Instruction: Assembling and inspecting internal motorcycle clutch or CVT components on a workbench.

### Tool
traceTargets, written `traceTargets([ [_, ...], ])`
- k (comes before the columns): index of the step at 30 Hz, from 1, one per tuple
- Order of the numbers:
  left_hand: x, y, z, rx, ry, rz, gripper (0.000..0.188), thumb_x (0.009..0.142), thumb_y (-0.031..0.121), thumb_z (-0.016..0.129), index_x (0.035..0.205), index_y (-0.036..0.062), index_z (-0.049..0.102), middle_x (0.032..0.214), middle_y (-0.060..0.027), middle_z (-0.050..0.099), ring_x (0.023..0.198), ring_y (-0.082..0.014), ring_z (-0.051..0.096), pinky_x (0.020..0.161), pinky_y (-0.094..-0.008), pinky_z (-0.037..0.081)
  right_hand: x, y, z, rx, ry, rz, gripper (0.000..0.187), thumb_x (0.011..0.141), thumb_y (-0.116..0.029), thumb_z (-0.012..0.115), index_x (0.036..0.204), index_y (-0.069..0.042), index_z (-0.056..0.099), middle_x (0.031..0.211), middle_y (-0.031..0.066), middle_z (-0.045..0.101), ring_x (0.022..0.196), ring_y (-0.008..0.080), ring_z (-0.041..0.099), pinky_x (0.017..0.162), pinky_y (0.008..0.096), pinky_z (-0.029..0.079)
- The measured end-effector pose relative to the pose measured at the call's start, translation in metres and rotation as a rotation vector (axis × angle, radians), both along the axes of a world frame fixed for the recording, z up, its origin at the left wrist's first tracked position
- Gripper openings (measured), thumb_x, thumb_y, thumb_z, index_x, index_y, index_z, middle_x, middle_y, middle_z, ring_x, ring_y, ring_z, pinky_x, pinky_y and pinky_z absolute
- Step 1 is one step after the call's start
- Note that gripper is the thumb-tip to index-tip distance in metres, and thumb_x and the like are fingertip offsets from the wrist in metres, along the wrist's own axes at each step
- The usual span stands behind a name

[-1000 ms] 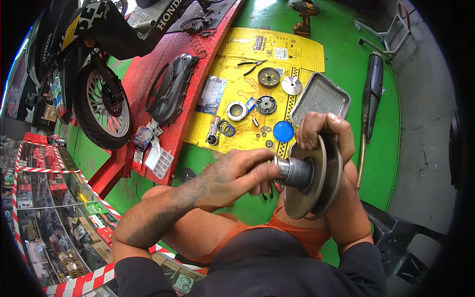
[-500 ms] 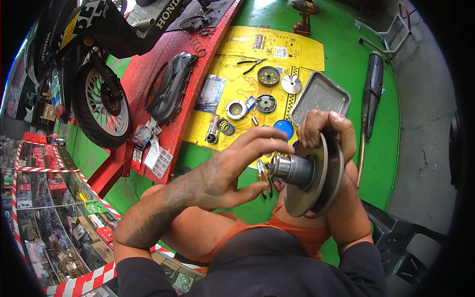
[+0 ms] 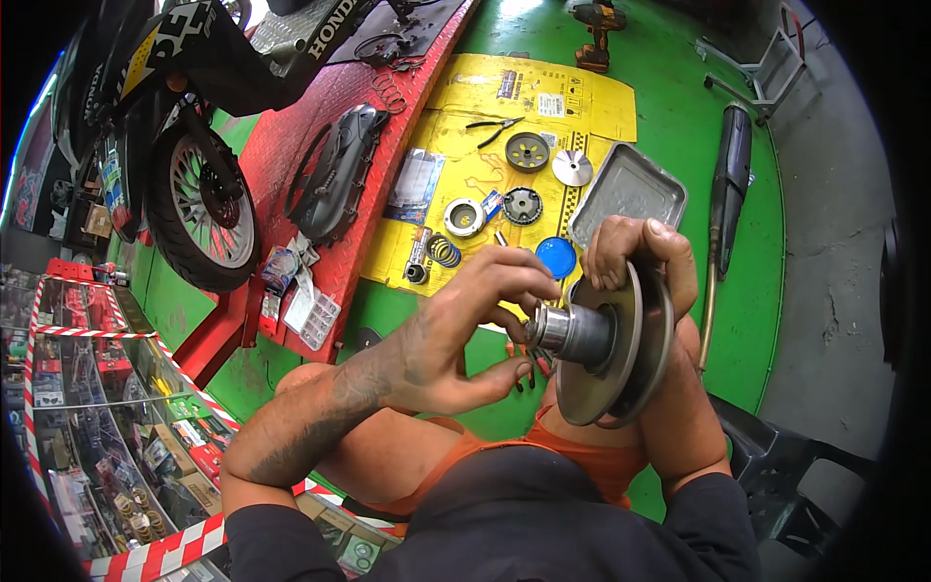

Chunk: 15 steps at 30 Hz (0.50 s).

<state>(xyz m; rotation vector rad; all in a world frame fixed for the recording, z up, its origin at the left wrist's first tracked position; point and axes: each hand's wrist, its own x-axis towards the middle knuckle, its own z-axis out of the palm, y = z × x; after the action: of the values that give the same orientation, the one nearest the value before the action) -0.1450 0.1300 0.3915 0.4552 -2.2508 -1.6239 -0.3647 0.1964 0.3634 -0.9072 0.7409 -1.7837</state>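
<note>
My right hand [image 3: 645,254] grips a scooter's rear drive pulley [image 3: 592,390] from its far side, fingers over the rim. The pulley is two grey metal discs with a narrow gap between them. A shiny stepped hub [image 3: 580,334] sticks out of it toward my left. Beside the hub's end, my left hand [image 3: 464,339] is open, fingers bent and thumb well apart. A fingertip is close to the hub's end; whether it touches I cannot tell. Below that hand lie red-handled pliers [image 3: 521,361], partly hidden.
On yellow cardboard [image 3: 475,87] lie a clutch bell [image 3: 527,151], a silver disc [image 3: 572,169], a blue spring [image 3: 443,250], a blue lid [image 3: 556,257] and black pliers [image 3: 495,130]. A metal tray [image 3: 630,165], a drill [image 3: 596,37] and an exhaust [image 3: 729,184] are right; a motorcycle wheel [image 3: 204,209] left.
My left hand's fingers have bent inward and come down toward the hub's end, uncovering more of the blue lid. My right hand and the pulley have barely moved.
</note>
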Motion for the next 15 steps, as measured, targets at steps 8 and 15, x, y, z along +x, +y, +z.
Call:
traceTargets([
  [8,0.003,-0.001,0.02,0.392,-0.147,0.127,0.071,0.086,0.006,0.072,0.15,-0.0017,0.041,0.115,-0.0149,0.064,0.085,-0.0161,0.06,0.072,-0.026,0.048,-0.001,0.002,0.002,-0.008,0.031,-0.007,0.049,0.099,-0.031,0.035,0.06,-0.008,0.052,0.056,0.0057,0.048,0.056,0.0156,0.041,0.062,0.028,0.038],
  [15,0.002,0.002,0.02,0.084,-0.088,0.013,0.079,0.084,0.007,0.075,0.153,-0.0015,0.037,0.109,-0.0154,0.066,0.085,-0.0174,0.061,0.073,-0.0271,0.048,-0.004,0.002,0.005,0.0,0.036,-0.036,0.049,0.099,-0.031,0.034,0.06,-0.009,0.052,0.056,0.0055,0.048,0.057,0.0158,0.042,0.064,0.028,0.039],
])
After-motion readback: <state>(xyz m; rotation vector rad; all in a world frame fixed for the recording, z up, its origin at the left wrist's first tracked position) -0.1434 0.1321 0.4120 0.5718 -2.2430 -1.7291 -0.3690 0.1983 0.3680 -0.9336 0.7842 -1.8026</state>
